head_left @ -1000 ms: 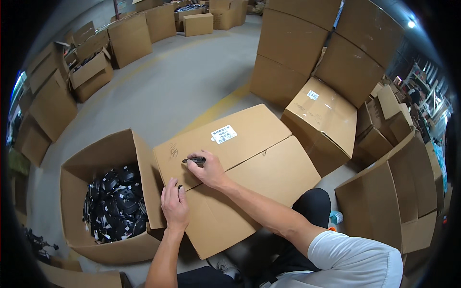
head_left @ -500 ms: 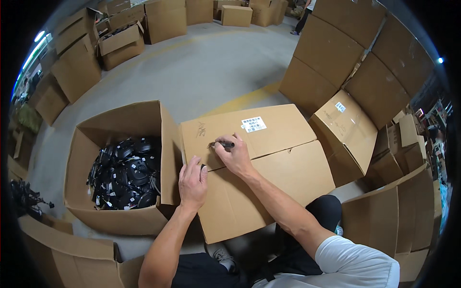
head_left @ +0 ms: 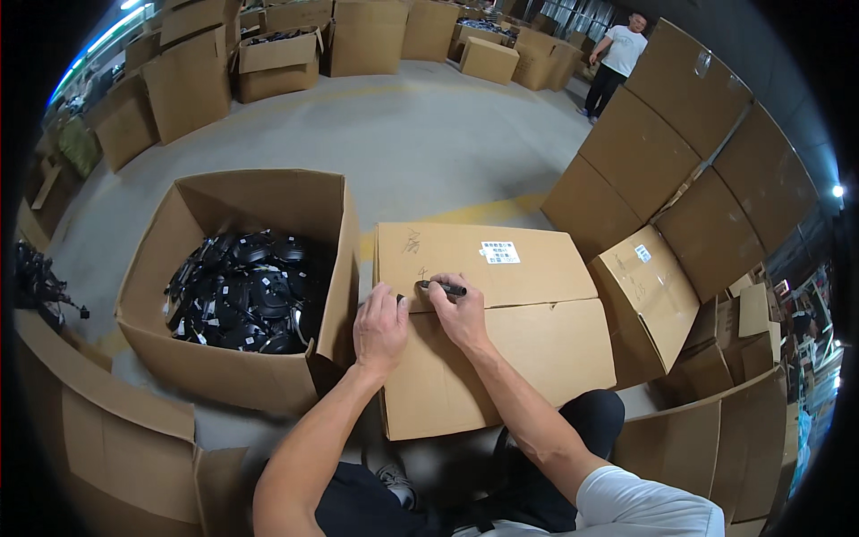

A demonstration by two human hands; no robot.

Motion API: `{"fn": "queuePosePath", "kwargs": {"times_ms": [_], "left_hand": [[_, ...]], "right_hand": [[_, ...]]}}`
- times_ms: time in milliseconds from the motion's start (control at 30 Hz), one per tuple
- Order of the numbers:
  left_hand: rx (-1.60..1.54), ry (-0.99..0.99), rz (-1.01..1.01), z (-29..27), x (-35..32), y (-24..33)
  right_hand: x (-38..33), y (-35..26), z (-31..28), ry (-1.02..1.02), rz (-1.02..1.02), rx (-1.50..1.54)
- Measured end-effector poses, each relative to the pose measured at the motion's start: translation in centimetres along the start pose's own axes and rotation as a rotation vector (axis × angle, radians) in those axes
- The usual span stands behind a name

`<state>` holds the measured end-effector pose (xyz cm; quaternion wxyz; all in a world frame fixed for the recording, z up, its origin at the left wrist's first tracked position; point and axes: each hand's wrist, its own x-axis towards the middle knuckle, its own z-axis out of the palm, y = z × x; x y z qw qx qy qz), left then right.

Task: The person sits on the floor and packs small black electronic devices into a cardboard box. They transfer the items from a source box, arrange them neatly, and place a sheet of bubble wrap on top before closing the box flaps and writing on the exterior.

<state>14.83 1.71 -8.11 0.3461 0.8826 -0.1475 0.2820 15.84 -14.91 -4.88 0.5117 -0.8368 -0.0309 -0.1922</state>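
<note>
A closed cardboard box (head_left: 546,345) lies in front of me with a white printed label (head_left: 499,252) on its top. My right hand (head_left: 463,315) grips a black marker (head_left: 455,290), its tip at the far left flap among fresh dark strokes. More handwriting (head_left: 412,242) shows near the far left corner. My left hand (head_left: 380,333) rests at the box's left edge, fingers closed, with a small black marker cap (head_left: 402,299) at the thumb and forefinger. To the left stands an open cardboard box (head_left: 224,371) filled with black round parts (head_left: 255,295) and their cables.
Tall stacked cartons (head_left: 644,143) rise at the far right, with a tilted labelled carton (head_left: 651,277) against them. Open cartons (head_left: 107,438) flank me. Black cabling (head_left: 45,286) hangs at the far left. A person (head_left: 617,63) stands on the grey floor (head_left: 429,134) beyond.
My view has tilted up, bringing the person at the back fully into sight. The marker stays at the box top, where strokes now show beside its tip. My left hand keeps to the box edge.
</note>
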Motion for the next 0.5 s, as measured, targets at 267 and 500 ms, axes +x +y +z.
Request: {"fn": "queuePosePath", "kwargs": {"times_ms": [267, 500], "left_hand": [[-0.01, -0.024, -0.021, -0.06, -0.04, 0.35], [-0.007, -0.044, -0.019, -0.52, 0.3, 0.61]], "right_hand": [[0.02, 0.48, -0.36, -0.074, -0.048, 0.026], [-0.04, 0.59, -0.55, -0.06, 0.056, 0.002]]}}
